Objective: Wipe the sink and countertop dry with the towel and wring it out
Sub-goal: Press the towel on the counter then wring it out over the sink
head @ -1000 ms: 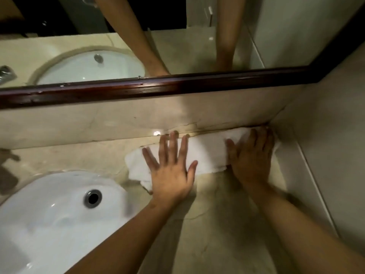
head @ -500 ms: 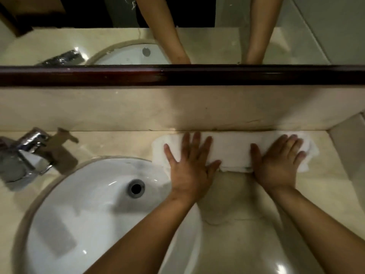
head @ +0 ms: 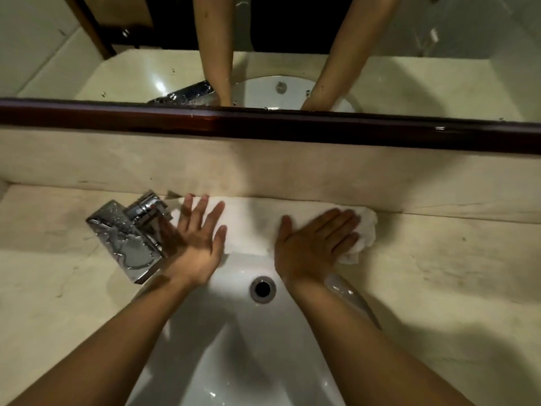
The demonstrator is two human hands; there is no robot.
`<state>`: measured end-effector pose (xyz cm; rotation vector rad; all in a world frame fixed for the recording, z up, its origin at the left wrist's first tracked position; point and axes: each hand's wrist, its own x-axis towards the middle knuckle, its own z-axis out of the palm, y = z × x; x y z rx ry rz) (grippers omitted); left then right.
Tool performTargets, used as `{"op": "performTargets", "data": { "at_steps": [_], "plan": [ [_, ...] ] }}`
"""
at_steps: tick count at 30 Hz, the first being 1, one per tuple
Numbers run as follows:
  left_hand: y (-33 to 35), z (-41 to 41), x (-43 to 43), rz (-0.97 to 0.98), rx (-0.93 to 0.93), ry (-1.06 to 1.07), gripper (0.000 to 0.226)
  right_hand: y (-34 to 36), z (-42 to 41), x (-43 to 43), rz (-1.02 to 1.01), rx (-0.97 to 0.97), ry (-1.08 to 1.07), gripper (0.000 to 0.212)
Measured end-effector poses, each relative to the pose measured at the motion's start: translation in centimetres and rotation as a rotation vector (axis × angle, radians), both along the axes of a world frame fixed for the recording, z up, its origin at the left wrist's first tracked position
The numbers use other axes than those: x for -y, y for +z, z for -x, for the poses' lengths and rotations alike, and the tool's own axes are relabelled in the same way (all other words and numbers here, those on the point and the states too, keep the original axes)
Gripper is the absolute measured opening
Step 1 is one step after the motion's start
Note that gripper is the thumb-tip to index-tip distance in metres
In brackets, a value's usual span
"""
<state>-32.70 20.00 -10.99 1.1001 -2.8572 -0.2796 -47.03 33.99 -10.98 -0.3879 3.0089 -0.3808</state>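
White towel [head: 251, 227] lies flat, long axis L-R along the backsplash [head: 292, 168], on the desk [head: 439, 273] strip behind the sink [head: 234, 347]; R end bunched. Left hand [head: 196, 244] & right hand [head: 313, 247] both flat, fingers straight, pressing on it. Wet chrome faucet [head: 128, 238] just beside left hand. Beige stone; dark mirror frame [head: 322, 130] above.

A wet chrome faucet [head: 131, 238] stands just beside the left hand [head: 193, 244], blocking the narrow strip behind the sink [head: 240, 347]; the backsplash [head: 322, 171] closes the rear, and open countertop [head: 453, 273] stretches rightward.
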Motion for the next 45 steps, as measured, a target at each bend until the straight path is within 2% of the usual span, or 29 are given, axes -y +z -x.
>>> {"op": "performTargets", "data": {
  "at_steps": [3, 7, 12, 14, 16, 21, 24, 27, 33, 41, 45],
  "plan": [
    [-0.7, 0.5, -0.3, 0.074, -0.004, 0.082, 0.072, -0.5, 0.3, -1.3, -0.009, -0.027, 0.060, 0.098],
    [0.0, 2.0, -1.4, -0.026, -0.068, 0.367, 0.090, -0.4, 1.1, -3.2, 0.011, 0.049, 0.126, 0.093],
    [0.4, 2.9, -3.3, 0.004, 0.097, 0.442, 0.091, -0.5, 1.1, -3.6, 0.055, -0.080, 0.124, 0.094],
    [1.0, 3.7, -3.3, -0.077, 0.109, 0.479, 0.088, -0.7, 1.6, -4.2, 0.065, -0.090, 0.150, 0.095],
    [1.2, 4.4, -3.5, -0.164, 0.094, 0.464, 0.090, -0.9, 2.4, -5.3, 0.074, -0.089, 0.191, 0.096],
    [0.1, 8.7, -8.8, -0.071, 0.164, 0.338, 0.102, -1.2, 7.4, -11.3, 0.046, -0.044, 0.124, 0.100],
    [0.1, 13.5, -14.6, -0.080, 0.119, 0.239, 0.104, -0.3, 11.9, -17.4, 0.024, 0.014, 0.089, 0.094],
    [0.7, 15.4, -17.0, -0.100, 0.121, 0.195, 0.104, 0.6, 14.0, -20.7, -0.026, 0.063, 0.077, 0.100],
    [1.2, 12.6, -14.2, -0.121, 0.188, 0.172, 0.097, 0.0, 11.9, -17.5, -0.016, 0.034, -0.005, 0.102],
    [1.8, 3.3, -2.3, -0.193, 0.227, 0.310, 0.101, 0.8, 2.9, -4.9, -0.057, 0.090, 0.116, 0.092],
    [1.5, 2.7, -1.0, -0.199, 0.256, 0.329, 0.102, 0.6, 2.6, -4.5, -0.088, 0.130, 0.133, 0.096]
  ]
}}
